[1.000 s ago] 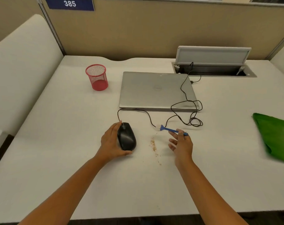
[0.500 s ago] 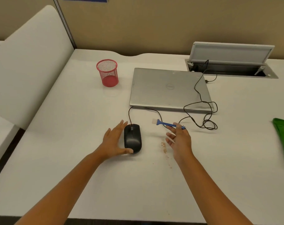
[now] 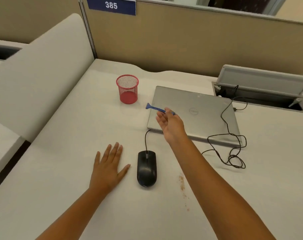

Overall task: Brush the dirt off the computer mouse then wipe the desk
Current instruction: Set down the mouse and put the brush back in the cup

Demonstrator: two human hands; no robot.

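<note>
Since the earlier frame, right hand [image 3: 170, 122] pinching blue brush [image 3: 156, 109] has travelled toward red mesh cup [image 3: 127, 89], presumably for stowing; left hand [image 3: 109, 168], flat, has released black mouse [image 3: 146, 168], crumbs [image 3: 182, 182] right.

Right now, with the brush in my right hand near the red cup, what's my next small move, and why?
Probably drop the blue brush into the red mesh cup: the right hand holds it just beside the cup, crumbs lie on the desk.
</note>
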